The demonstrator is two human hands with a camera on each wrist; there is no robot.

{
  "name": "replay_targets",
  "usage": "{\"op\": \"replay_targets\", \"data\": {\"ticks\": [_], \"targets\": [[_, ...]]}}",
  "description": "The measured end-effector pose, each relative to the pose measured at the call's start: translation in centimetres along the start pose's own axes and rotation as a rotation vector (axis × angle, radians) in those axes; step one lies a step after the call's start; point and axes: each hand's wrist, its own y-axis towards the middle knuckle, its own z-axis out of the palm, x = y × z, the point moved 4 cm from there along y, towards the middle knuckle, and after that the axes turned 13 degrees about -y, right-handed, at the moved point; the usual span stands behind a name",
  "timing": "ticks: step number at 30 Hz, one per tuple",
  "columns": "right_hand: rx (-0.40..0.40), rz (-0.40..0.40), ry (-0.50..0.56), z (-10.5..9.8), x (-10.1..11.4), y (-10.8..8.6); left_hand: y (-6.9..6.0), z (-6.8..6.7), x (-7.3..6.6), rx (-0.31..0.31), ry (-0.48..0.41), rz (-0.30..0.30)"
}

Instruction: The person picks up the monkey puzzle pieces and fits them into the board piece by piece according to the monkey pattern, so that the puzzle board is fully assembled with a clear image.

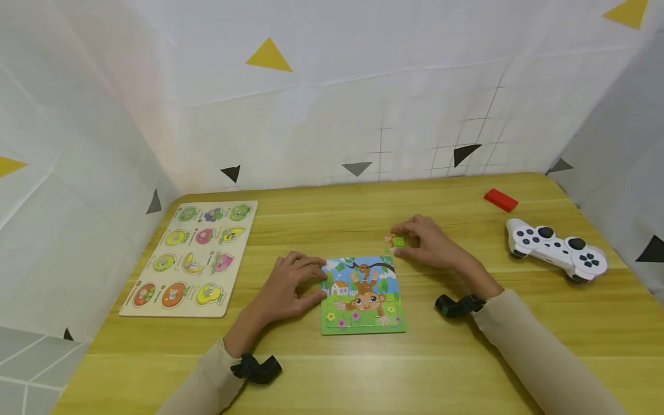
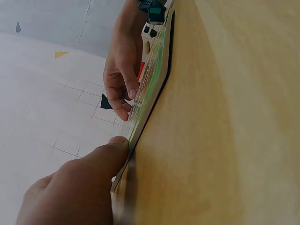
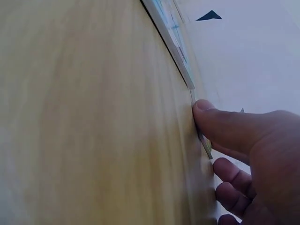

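Note:
A square jigsaw puzzle [image 1: 363, 294] with a monkey, a small house and flowers lies flat on the table in the head view. Along its left edge rests my left hand [image 1: 290, 288], thumb and fingertips touching the board, fingers loosely bent. In the left wrist view the left thumb [image 2: 115, 145] lies against the board's rim. Just beyond the puzzle's upper right corner, my right hand [image 1: 427, 242] pinches a small jigsaw piece [image 1: 399, 242] in orange and green. The right wrist view shows this piece [image 3: 205, 146] nearly edge-on, partly hidden by the thumb, close to the tabletop.
A wooden fruit peg board [image 1: 194, 259] lies at the left of the table [image 1: 332, 380]. At the right are a white game controller [image 1: 555, 249] and, behind it, a red block [image 1: 500, 200]. A pale patterned sheet [image 1: 321, 115] hangs behind the table.

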Motion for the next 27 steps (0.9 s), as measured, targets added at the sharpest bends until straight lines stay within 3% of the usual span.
{"op": "replay_targets", "data": {"ticks": [17, 23, 27], "targets": [[0.075, 0.029, 0.040, -0.38, -0.12, 0.53, -0.06, -0.05, -0.04, -0.008, -0.004, 0.009], [0.079, 0.008, 0.123, -0.30, -0.41, 0.84, -0.05, -0.01, 0.02, -0.010, -0.005, 0.011], [0.087, 0.040, 0.179, -0.29, -0.66, 0.78, -0.02, 0.04, 0.01, -0.008, 0.000, 0.008]]}}
